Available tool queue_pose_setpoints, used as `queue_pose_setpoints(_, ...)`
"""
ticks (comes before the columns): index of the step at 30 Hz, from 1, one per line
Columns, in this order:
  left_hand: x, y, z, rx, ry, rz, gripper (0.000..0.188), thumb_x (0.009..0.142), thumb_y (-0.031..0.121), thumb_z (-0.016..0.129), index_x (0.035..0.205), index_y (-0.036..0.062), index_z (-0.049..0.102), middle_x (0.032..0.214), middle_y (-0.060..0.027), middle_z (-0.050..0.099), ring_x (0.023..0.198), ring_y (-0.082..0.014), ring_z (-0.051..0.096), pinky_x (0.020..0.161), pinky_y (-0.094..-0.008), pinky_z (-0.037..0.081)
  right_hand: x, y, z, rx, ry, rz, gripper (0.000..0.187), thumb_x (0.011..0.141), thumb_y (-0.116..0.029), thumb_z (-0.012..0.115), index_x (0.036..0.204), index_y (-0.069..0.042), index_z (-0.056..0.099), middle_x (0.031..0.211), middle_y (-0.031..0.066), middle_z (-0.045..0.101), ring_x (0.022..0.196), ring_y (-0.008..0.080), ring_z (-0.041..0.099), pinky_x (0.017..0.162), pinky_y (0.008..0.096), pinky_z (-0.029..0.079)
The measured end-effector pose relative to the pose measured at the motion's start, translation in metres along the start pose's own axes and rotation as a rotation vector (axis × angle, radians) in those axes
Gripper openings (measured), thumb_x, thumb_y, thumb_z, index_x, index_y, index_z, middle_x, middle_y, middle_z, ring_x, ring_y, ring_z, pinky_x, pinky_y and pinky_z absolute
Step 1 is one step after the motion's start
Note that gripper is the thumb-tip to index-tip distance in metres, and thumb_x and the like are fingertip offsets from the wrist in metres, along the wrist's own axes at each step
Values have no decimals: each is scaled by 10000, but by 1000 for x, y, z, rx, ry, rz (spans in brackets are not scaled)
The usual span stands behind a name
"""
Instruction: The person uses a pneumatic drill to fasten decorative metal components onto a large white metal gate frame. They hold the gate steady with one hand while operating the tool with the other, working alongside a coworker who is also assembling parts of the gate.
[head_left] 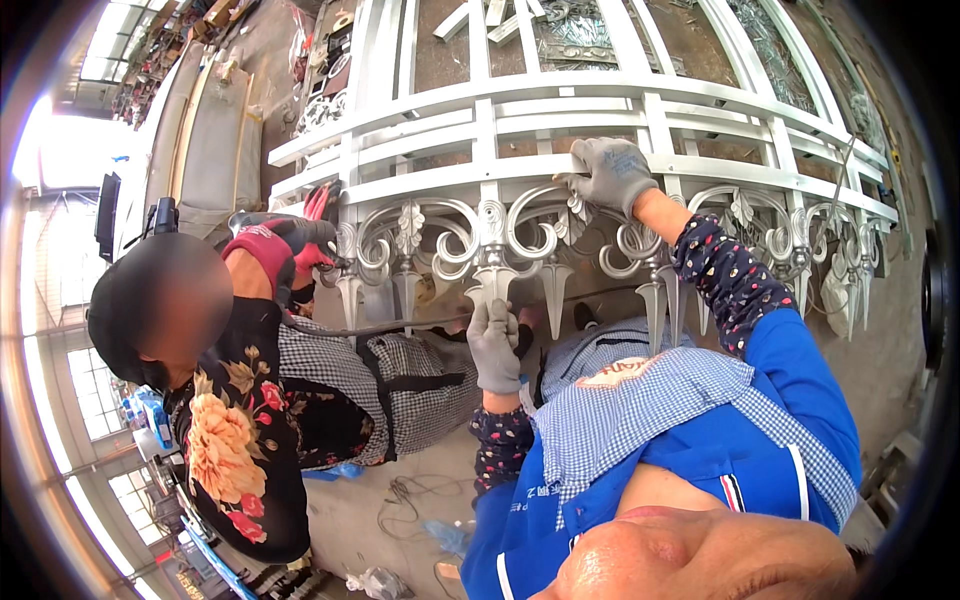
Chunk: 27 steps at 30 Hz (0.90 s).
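Chiefly, railing: white and silver metal railing (486, 140), its bars running away from the wearer, its ornamented edge facing the wearer.
Spearhead: silver spearhead (492, 283), at the middle of the railing's ornamented edge, pointing toward the wearer; its very tip is hidden by glove fingers.
Left hand: left hand (493, 347), grey glove, just off the railing's near edge; fingers curled closed around the lower end of the spearhead.
Right hand: right hand (612, 175), grey glove, on the railing's nearest long rail, right of the spearhead; fingers bent, touching the rail beside the leaf ornament (570, 225); cannot tell whether they grip it.
Scrollwork: silver scrollwork (549, 238), curled on both sides of the rosette (491, 220) along the railing's near edge.
Companion spearheads: further spearheads (555, 285), in a row along the same edge of the railing.
Co-worker: person in a dark cap and floral top (225, 450), beside the railing's left end; a hand in a dark red and grey glove (268, 240) close to that end; its hold cannot be told.
Wrapped bundle: long pale bundle (210, 140), beyond the railing's left end.
Cable: thin dark cable (400, 490), looped on the floor, on the wearer's side of the railing.
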<state>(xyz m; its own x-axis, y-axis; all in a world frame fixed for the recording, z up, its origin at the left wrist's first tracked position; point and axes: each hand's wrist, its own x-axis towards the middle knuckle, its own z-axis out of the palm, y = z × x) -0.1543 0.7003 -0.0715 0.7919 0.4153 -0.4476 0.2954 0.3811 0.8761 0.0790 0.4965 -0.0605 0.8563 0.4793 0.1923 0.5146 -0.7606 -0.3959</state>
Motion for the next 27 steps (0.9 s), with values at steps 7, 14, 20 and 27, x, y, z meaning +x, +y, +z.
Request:
queue_pose_setpoints(7, -2, 2, 1, -22, 11, -10, 226, 973, 237, 582, 840, 54, 564, 590, 73, 380, 459, -7, 287, 390, -176, 192, 1, 2, 5, -1, 28, -29, 400, 790, -455, 675, 890, -78, 585, 788, 127, 643, 772, 340, 633, 705, 436, 485)
queue_pose_setpoints(14, 0, 0, -1, -41, 2, -17, 250, 970, 258, 592, 852, 38, 572, 592, 76, 383, 454, -3, 283, 385, -172, 190, 0, -1, 4, -10, 30, -7, 416, 787, -472, 680, 912, -85, 595, 789, 140, 643, 781, 344, 637, 714, 437, 488)
queue_pose_setpoints(20, 1, -1, 0, -22, 9, -8, 241, 974, 258, 586, 870, 41, 575, 589, 74, 383, 449, -5, 280, 381, -174, 191, 2, -7, -6, -14, -21, 9, 391, 806, -457, 663, 850, -75, 598, 841, 120, 662, 834, 312, 659, 744, 432, 496)
queue_pose_setpoints(27, 1, -2, -2, -39, 21, -19, 237, 978, 265, 580, 892, 43, 575, 588, 74, 382, 448, -6, 283, 381, -175, 189, 0, -4, 1, 6, 30, -18, 411, 785, -466, 680, 890, -81, 583, 801, 128, 642, 791, 341, 634, 721, 449, 480)
